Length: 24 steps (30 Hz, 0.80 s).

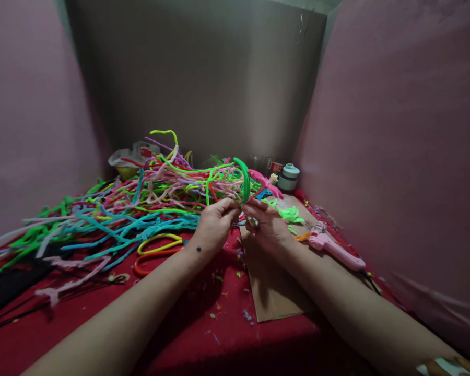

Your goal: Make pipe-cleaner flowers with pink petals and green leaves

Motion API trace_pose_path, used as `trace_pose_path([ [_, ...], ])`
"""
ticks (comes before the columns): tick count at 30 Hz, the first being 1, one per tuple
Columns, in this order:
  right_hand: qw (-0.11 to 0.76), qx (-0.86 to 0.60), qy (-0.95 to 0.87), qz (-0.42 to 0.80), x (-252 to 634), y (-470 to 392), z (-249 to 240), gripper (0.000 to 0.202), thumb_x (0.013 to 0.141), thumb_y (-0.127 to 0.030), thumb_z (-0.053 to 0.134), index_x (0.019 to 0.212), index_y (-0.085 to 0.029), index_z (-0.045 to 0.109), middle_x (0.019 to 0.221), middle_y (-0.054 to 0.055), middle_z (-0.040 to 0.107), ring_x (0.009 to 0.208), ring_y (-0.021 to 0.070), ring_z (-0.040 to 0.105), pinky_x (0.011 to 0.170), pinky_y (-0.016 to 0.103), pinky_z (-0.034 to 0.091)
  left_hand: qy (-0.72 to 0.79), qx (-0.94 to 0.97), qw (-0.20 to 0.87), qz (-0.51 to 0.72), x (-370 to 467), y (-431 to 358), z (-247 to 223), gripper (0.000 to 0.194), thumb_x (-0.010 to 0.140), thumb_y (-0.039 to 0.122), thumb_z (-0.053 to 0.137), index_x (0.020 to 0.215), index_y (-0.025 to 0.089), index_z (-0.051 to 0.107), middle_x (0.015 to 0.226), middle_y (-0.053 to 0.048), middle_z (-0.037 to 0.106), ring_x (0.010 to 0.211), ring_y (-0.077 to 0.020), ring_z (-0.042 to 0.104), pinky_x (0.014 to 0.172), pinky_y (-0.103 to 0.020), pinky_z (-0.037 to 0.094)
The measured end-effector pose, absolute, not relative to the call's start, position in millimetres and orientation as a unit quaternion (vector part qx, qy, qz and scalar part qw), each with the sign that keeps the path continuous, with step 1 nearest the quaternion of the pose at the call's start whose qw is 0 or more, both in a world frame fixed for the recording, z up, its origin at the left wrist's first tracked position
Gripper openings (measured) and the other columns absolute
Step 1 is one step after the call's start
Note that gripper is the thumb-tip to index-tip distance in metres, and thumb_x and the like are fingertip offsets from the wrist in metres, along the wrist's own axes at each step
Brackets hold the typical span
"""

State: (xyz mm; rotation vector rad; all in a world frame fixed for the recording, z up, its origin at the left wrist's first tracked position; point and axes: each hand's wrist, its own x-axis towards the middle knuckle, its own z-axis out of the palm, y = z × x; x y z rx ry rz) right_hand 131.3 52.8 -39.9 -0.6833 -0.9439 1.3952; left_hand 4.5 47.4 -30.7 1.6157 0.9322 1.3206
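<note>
Forearms cross a red bench between walls. Left hand and right hand pinch green strips, lengthwise toward twelve o'clock.

1. In front of me, a broad heap of fuzzy pipe cleaners in green, pink, red, blue and lilac sprawls leftward.
2. A pair of scissors, one handle yellow and one red, sits at the near edge of that heap.
3. To my right I see a pink glue gun.
4. A brown sheet of cardboard lies on the red-covered tabletop, with tiny fuzz scraps scattered beside it.
5. Farther back I have a pale teal lidded jar on the right and a whitish plastic bag on the left.
6. A grey wall faces me, between a pink left wall and a pink right wall.
</note>
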Motion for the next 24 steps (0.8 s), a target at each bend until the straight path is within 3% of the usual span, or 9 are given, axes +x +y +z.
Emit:
trace_pose_path([
  [8, 0.561, -0.219, -0.459, 0.653, 138, 50, -32, 0.019, 0.057, -0.021, 0.076, 0.075, -0.019, 0.069, 0.061, -0.004, 0.060, 0.046, 0.0049, 0.042, 0.042, 0.019, 0.028, 0.263, 0.536, 0.651, 0.469, 0, 42, -20, 0.019, 0.068, 0.025, 0.067, 0.068, 0.014, 0.052, 0.049, 0.007, 0.038, 0.041, -0.0024, 0.026, 0.043, -0.018, 0.017],
  [13, 0.529, -0.205, -0.446, 0.692, 141, 51, -30, 0.021, 0.053, -0.021, 0.077, 0.073, -0.020, 0.069, 0.065, -0.003, 0.063, 0.051, 0.0077, 0.051, 0.048, 0.020, 0.038, 0.234, 0.532, 0.693, 0.427, -4, 43, -20, 0.016, 0.064, 0.018, 0.068, 0.067, 0.012, 0.053, 0.051, 0.005, 0.040, 0.042, -0.0011, 0.023, 0.042, -0.018, 0.014],
  [16, 0.524, -0.195, -0.456, 0.693, 144, 52, -29, 0.019, 0.051, -0.018, 0.076, 0.068, -0.020, 0.069, 0.062, -0.003, 0.062, 0.049, 0.0078, 0.049, 0.047, 0.020, 0.037, 0.234, 0.530, 0.713, 0.395, -7, 43, -18, 0.016, 0.063, 0.018, 0.069, 0.065, 0.011, 0.054, 0.051, 0.005, 0.039, 0.042, -0.0006, 0.020, 0.042, -0.018, 0.011],
  [24, 0.451, -0.178, -0.607, 0.629, 153, 46, -16, 0.024, 0.058, -0.019, 0.071, 0.082, -0.018, 0.070, 0.070, 0.000, 0.062, 0.054, 0.0082, 0.047, 0.050, 0.021, 0.034, 0.199, 0.526, 0.759, 0.328, -12, 43, -21, 0.017, 0.063, 0.024, 0.069, 0.068, 0.013, 0.057, 0.048, 0.004, 0.036, 0.041, -0.0029, 0.022, 0.040, -0.019, 0.014],
])
